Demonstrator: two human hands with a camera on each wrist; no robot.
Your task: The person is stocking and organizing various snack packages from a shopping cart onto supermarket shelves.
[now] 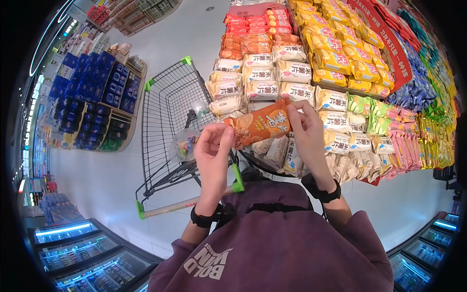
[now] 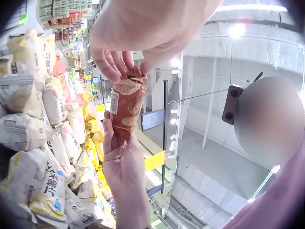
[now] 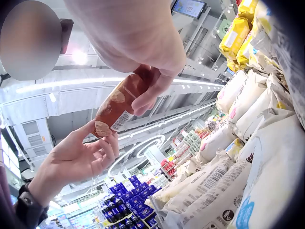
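An orange-brown snack packet (image 1: 261, 122), printed with pictures of crisps, is held level between both hands above the edge of a snack display. My left hand (image 1: 214, 146) pinches its left end between thumb and fingers. At the other end, my right hand (image 1: 306, 134) grips the crimped corner. The left wrist view shows the packet (image 2: 127, 102) from behind, with a white label on its side. A barcode on the packet (image 3: 119, 102) faces the right wrist view, where the left fingertips hold its lower end.
White snack packets (image 1: 262, 90) are piled just beyond the hands, with yellow packets (image 1: 335, 48) behind them. A wire shopping cart (image 1: 170, 112) with green corners stands on the left, carrying a few bagged items. Blue stacked goods (image 1: 92, 78) stand farther left; glass-topped freezers (image 1: 97, 258) lie behind.
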